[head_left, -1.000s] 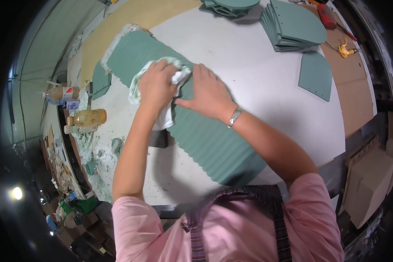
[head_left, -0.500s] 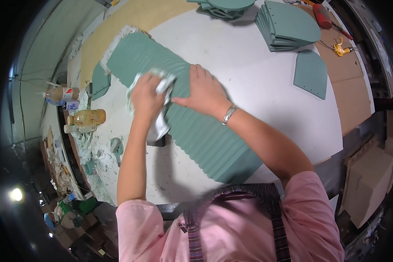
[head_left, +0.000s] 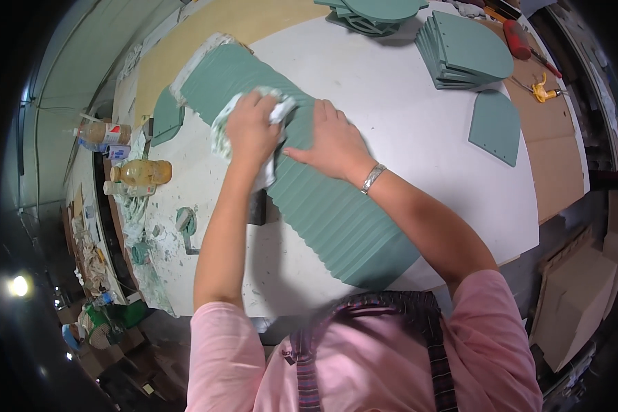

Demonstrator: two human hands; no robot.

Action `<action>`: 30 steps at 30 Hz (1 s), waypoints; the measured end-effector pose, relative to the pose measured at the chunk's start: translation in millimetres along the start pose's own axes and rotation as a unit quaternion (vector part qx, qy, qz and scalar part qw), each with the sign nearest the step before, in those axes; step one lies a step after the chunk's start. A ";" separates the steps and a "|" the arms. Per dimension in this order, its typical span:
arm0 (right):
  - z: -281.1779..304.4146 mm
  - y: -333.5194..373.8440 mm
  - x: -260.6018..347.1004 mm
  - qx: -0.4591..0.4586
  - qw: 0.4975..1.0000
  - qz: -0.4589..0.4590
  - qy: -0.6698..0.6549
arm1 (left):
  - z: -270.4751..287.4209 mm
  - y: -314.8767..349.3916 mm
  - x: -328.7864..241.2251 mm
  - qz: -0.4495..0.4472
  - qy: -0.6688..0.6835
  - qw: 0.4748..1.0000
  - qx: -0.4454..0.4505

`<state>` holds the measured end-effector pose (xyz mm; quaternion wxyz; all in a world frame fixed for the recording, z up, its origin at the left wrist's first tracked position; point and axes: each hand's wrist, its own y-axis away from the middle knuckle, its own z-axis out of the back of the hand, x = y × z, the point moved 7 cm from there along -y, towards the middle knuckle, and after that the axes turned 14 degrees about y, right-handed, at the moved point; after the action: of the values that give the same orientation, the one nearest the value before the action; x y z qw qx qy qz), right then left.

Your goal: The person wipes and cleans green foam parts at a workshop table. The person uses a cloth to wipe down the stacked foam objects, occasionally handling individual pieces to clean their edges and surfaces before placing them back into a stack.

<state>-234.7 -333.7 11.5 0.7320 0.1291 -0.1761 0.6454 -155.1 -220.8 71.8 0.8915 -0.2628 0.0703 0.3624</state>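
A long row of overlapping dull-green flat pieces (head_left: 343,213) slants across the white table, from far left to near right. On the left edge of the row, past its middle, my left hand (head_left: 253,130) is closed on a crumpled white cloth (head_left: 225,137), pressing it onto the pieces. The cloth has greenish stains, and its loose end hangs over the row's side. My right hand (head_left: 336,144) lies flat on the row just to the right, fingers stretched out and thumb apart. A dark block (head_left: 257,208) shows partly beside the row, below the cloth.
Stacked green round-ended plates (head_left: 470,44) stand at the back right, with a single plate (head_left: 494,127) nearer. A red-handled tool (head_left: 516,40) and a yellow-handled tool (head_left: 546,89) lie on cardboard (head_left: 549,151). Bottles, including one of yellowish liquid (head_left: 144,172), stand at left.
My left hand and the cloth have moved a little farther away and to the right along the row. My right hand stays flat in about the same place. The whole view has shifted slightly.
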 end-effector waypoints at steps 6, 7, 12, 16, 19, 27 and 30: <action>6.2 -0.2 -16.2 0.035 0.999 -0.023 0.022 | 46.9 59.3 75.4 0.176 0.047 0.981 0.063; 6.9 0.5 -10.0 0.050 0.998 -0.022 0.012 | 57.4 51.2 87.0 0.151 0.026 0.988 0.023; 4.3 0.9 -3.6 0.040 0.999 -0.019 -0.001 | 12.0 -82.8 62.5 0.051 -0.043 0.997 0.043; 7.3 0.8 -1.3 0.054 0.998 -0.023 -0.020 | -44.8 -105.7 81.0 0.055 -0.144 0.976 0.152; 7.5 1.6 -9.5 0.052 0.998 -0.028 -0.013 | -21.8 -88.6 99.7 0.039 -0.143 0.979 0.138; 6.8 0.1 -4.2 0.041 0.999 -0.022 0.003 | -31.3 -100.0 90.8 0.088 -0.079 0.985 0.124; 7.7 1.0 0.2 0.035 0.999 -0.014 -0.011 | -27.6 -87.1 97.4 0.023 -0.025 0.997 0.067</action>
<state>-236.4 -336.6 18.5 0.7342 0.1643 -0.1596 0.6391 -23.0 -228.0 53.9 0.9001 -0.1915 0.0779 0.3836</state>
